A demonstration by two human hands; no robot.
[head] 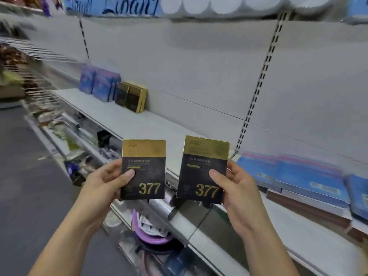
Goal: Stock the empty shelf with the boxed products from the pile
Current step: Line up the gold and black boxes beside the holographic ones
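left hand [105,182] grips one black-and-gold box [143,169]; right hand [237,188] grips a second box [204,170], both held upright in front of the shelf [139,122]. risk: boxes already standing [131,96] may topple if nudged during placement.

A grey back panel [199,62] is running behind the shelf [127,120], with black-slotted uprights [262,76] standing against it. A dark grey floor [23,176] is stretching along the aisle at left. Wire racks [35,80] are showing blurred further down, and a lower shelf [85,145] is jutting out below.
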